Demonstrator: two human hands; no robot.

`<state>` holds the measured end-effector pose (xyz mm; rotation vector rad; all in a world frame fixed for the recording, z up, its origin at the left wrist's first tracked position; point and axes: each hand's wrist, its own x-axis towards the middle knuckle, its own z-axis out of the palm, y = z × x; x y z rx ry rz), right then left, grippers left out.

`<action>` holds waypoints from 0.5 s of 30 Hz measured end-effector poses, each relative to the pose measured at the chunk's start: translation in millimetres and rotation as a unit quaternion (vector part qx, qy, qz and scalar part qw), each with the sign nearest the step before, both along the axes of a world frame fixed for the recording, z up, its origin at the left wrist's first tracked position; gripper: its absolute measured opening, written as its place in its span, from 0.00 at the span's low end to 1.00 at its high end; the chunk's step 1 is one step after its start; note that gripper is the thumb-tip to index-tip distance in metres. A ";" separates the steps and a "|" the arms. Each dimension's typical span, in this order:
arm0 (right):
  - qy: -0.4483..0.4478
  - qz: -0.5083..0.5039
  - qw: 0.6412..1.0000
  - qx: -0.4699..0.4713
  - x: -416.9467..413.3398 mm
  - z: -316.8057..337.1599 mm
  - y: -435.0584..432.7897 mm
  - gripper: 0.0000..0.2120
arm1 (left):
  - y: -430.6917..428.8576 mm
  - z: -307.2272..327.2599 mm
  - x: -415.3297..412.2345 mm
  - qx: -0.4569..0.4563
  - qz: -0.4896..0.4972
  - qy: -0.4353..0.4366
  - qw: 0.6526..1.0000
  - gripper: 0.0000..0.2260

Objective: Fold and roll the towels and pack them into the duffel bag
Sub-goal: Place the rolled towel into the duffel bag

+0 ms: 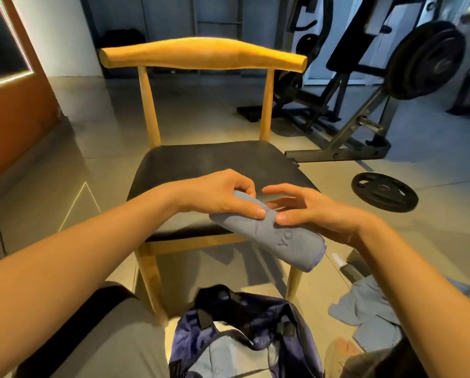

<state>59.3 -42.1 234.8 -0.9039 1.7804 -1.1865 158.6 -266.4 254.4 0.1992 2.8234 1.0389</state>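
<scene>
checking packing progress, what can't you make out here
- Duffel bag interior, head view: cut off by the bottom edge; packed towels uncountable.
- Loose towels on the floor, head view: partly behind the right forearm.
- Rolled towel, far end, head view: covered by the left hand.

A dim, warm-toned scene is shown; brighter light is seen at the upper right. A sheen is left on the floor (201, 110). The edges are bent, the lower right corner blurred.
</scene>
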 end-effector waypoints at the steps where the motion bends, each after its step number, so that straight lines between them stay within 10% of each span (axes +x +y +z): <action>1: -0.039 0.031 0.999 0.011 8.9 -6.4 4.5 0.34 | 9.5 -2.4 2.9 0.002 -0.013 -0.006 1.000 0.13; 10: -0.129 -0.018 0.990 0.047 54.3 -86.4 36.6 0.23 | 45.1 -76.2 23.2 0.012 -0.012 -0.029 0.999 0.18; 15: -0.176 -0.050 0.979 0.092 63.6 -158.0 37.3 0.17 | 36.5 -143.6 29.2 0.064 0.060 -0.222 0.971 0.20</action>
